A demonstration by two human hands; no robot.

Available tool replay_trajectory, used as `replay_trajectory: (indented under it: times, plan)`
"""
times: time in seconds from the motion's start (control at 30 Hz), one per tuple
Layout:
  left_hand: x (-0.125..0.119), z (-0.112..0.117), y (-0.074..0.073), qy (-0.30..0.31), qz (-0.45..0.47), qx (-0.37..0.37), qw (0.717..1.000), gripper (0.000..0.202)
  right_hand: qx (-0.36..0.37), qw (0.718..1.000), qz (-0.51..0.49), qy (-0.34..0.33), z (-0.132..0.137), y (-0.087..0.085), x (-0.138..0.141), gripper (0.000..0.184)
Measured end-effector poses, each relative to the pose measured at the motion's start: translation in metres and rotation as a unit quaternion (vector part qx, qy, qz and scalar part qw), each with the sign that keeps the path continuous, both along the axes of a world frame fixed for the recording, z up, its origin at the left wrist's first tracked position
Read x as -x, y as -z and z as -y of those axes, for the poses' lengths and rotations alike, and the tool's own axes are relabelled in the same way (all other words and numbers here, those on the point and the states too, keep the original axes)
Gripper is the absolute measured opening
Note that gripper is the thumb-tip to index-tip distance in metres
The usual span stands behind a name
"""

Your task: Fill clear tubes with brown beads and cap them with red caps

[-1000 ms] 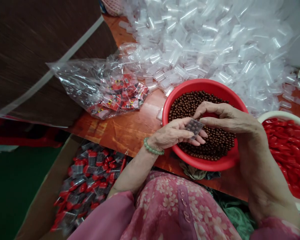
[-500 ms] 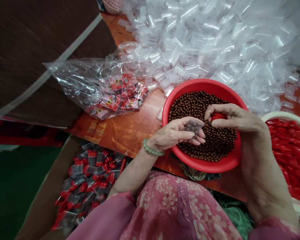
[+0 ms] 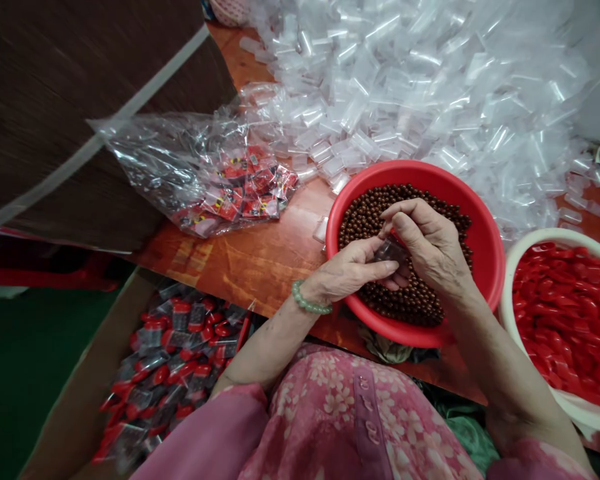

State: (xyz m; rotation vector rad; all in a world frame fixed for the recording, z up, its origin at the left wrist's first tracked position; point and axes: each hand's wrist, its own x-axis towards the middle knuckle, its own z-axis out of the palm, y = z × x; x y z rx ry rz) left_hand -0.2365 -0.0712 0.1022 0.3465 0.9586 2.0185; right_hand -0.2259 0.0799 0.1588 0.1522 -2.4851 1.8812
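Observation:
My left hand point(image 3: 353, 265) pinches a small clear plastic box point(image 3: 390, 252) with brown balls inside, over the red basin point(image 3: 336, 213). My right hand point(image 3: 427, 241) is closed on a red plastic cap point(image 3: 395, 236) at the box's upper end; the fingers cover most of it, so I cannot tell whether it is seated. Glossy brown balls point(image 3: 363, 220) fill the bottom of the basin beneath both hands.
Right of the basin, a white basin point(image 3: 511, 293) holds red caps point(image 3: 563, 320). Clear boxes point(image 3: 405, 87) are heaped at the back. A plastic bag point(image 3: 180, 153) with red packets point(image 3: 240, 190) lies left. Filled, capped boxes point(image 3: 180, 360) fill a carton point(image 3: 95, 360) below the table point(image 3: 260, 267).
My right hand has moved left with the red cap and now meets the box in my left hand. The left hand has stayed nearly in place.

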Motion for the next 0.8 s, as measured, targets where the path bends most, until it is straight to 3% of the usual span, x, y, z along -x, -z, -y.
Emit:
replay_trajectory:
  times: [0.2, 0.33, 0.43, 0.57, 0.7, 0.8]
  plan:
    - [0.001, -0.001, -0.009, -0.017, -0.027, 0.04, 0.999, 0.049, -0.052, 0.998, -0.005, -0.036, -0.003, 0.006, -0.002, 0.037]
    - [0.002, -0.002, -0.009, -0.019, -0.079, 0.085, 0.993, 0.042, 0.002, 0.991, 0.105, -0.081, -0.008, 0.004, -0.004, 0.038]
    - [0.002, -0.003, -0.009, -0.024, -0.107, 0.099, 0.989, 0.027, 0.025, 0.981, 0.163, -0.103, -0.016, 0.0, -0.006, 0.039]
    - [0.003, -0.004, -0.011, -0.032, -0.134, 0.116, 0.984, 0.011, 0.009, 0.99, 0.122, -0.069, -0.024, 0.003, -0.007, 0.042]
    - [0.003, -0.004, -0.012, -0.056, -0.162, 0.129, 0.977, 0.017, 0.008, 0.993, 0.121, -0.007, -0.021, 0.012, -0.013, 0.036]
    - [0.002, -0.004, -0.009, -0.079, -0.201, 0.139, 0.966, 0.024, -0.041, 0.997, 0.064, 0.004, -0.017, 0.015, -0.019, 0.033]
